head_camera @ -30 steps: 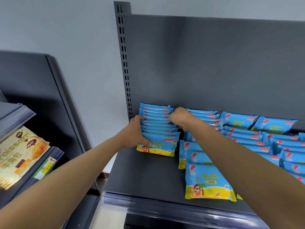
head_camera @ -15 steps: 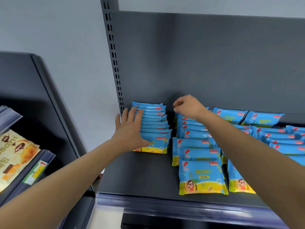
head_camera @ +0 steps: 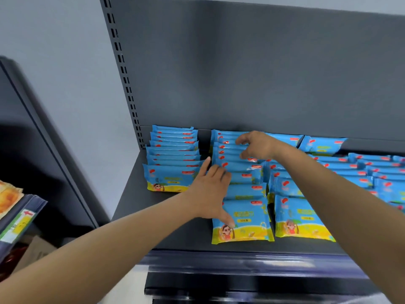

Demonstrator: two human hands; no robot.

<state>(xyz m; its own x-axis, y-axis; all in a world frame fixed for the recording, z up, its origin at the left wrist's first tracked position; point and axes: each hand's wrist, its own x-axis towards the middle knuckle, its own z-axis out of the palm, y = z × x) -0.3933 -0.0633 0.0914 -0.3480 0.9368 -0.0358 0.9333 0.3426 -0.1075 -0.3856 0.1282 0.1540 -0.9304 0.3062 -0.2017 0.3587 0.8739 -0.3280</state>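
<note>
Several rows of blue and yellow snack packets lie overlapped on a dark grey shelf (head_camera: 175,220). The leftmost row (head_camera: 173,163) stands untouched against the back panel. My left hand (head_camera: 210,189) lies flat with straight fingers on the left side of the second row (head_camera: 241,187), thumb on its front packet (head_camera: 243,224). My right hand (head_camera: 256,145) hovers over the back of that same row with loosely curled fingers touching the packet tops; whether it pinches one is unclear.
More packet rows (head_camera: 302,218) fill the shelf to the right. A slotted upright (head_camera: 122,69) and grey back panel bound the shelf. A neighbouring shelf unit at the left holds an orange pastry bag (head_camera: 8,198) behind a price rail (head_camera: 19,224).
My left hand left the leftmost row and moved right onto the second row. My right hand shifted forward over that row's back packets. The view moved closer and to the right.
</note>
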